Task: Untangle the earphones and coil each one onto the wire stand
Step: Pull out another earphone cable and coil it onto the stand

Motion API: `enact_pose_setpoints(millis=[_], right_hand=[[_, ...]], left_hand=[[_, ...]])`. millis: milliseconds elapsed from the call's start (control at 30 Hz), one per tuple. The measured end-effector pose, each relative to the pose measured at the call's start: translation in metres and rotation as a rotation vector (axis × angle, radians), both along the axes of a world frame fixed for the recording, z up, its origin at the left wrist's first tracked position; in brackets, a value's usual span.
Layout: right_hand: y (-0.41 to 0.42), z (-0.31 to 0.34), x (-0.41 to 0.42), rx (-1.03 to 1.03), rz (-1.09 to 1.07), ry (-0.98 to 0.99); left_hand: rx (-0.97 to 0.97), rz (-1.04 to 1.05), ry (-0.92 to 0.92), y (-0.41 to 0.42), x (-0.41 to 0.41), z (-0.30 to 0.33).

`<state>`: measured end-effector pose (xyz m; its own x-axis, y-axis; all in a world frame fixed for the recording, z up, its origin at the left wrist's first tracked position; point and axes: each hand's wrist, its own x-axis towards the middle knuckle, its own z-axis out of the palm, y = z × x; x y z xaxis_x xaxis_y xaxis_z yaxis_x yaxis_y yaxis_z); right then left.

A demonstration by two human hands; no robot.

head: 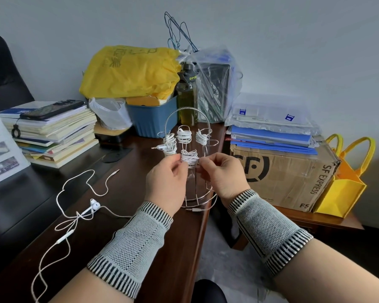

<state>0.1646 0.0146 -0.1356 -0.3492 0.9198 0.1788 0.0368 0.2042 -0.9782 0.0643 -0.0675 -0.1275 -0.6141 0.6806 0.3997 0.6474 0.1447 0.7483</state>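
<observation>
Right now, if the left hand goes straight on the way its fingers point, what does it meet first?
Probably the front coil on the stand: the left hand points at it, fingertips already about touching. Depth is unclear.

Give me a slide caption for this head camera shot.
Both hands coil earphones onto wire stand; one pair waits.

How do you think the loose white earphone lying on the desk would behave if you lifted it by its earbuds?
The loose earphone would probably hang limp, since its thin cord already lies in slack loops on the desk. It looks light. Its crossed loops near the earbuds might snag into a knot.
</observation>
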Motion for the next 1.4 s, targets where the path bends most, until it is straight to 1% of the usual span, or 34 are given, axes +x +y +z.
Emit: enact_pose_setpoints(millis=[67, 200, 333, 367, 433, 533, 633, 667, 700, 767, 833, 867, 933, 1000, 1100, 1167, 1267, 1333, 1400], right_hand=[[0.001, 0.001, 0.000, -0.028, 0.020, 0.022], [0.001, 0.004, 0.002, -0.053, 0.035, -0.008], [0.007, 0.006, 0.011, -0.006, -0.033, -0.159], [0.008, 0.006, 0.014, -0.016, -0.035, -0.178], [0.009, 0.005, 0.018, -0.084, -0.016, -0.154], [0.007, 0.008, 0.021, -0.190, -0.004, -0.114], [0.010, 0.014, 0.031, -0.209, -0.047, -0.130], [0.012, 0.018, 0.034, -0.170, -0.074, -0.158], [0.013, 0.023, 0.035, -0.086, -0.108, -0.212], [0.015, 0.036, 0.032, 0.177, -0.166, -0.367], [0.012, 0.054, 0.021, 0.431, -0.164, -0.503], [0.011, 0.063, 0.014, 0.516, -0.145, -0.576], [0.011, 0.076, -0.002, 0.594, -0.094, -0.750], [0.012, 0.086, -0.020, 0.616, -0.028, -0.913], [0.003, 0.099, -0.039, 0.645, 0.130, -1.094], [-0.007, 0.105, -0.047, 0.706, 0.215, -1.207], [-0.016, 0.103, -0.048, 0.851, 0.207, -1.273], [-0.020, 0.097, -0.043, 0.992, 0.181, -1.256], [-0.026, 0.092, -0.038, 1.122, 0.169, -1.234]], left_hand=[[-0.013, -0.009, -0.001, 0.005, -0.001, 0.000], [0.046, -0.003, -0.091, 0.012, -0.002, 0.000], [0.106, -0.062, -0.249, 0.009, 0.002, 0.004], [0.120, -0.069, -0.295, 0.009, 0.002, 0.004], [0.142, -0.076, -0.360, 0.010, 0.002, 0.004], [0.145, -0.074, -0.388, 0.010, 0.002, 0.002], [0.130, -0.040, -0.351, 0.011, 0.004, 0.002], [0.134, -0.029, -0.340, 0.012, 0.004, 0.002], [0.140, -0.019, -0.328, 0.014, 0.003, 0.001], [0.145, -0.015, -0.324, 0.016, 0.003, -0.001], [0.149, -0.029, -0.362, 0.018, 0.003, -0.004], [0.146, -0.033, -0.377, 0.018, 0.003, -0.004], [0.136, -0.032, -0.372, 0.017, 0.005, -0.004], [0.139, -0.027, -0.346, 0.017, 0.006, -0.005], [0.147, 0.001, -0.295, 0.018, 0.007, -0.006], [0.156, 0.017, -0.281, 0.019, 0.005, -0.008], [0.134, 0.039, -0.280, 0.018, 0.005, -0.007], [0.124, 0.039, -0.305, 0.014, 0.008, -0.003], [0.110, 0.056, -0.250, 0.010, 0.009, 0.001]])
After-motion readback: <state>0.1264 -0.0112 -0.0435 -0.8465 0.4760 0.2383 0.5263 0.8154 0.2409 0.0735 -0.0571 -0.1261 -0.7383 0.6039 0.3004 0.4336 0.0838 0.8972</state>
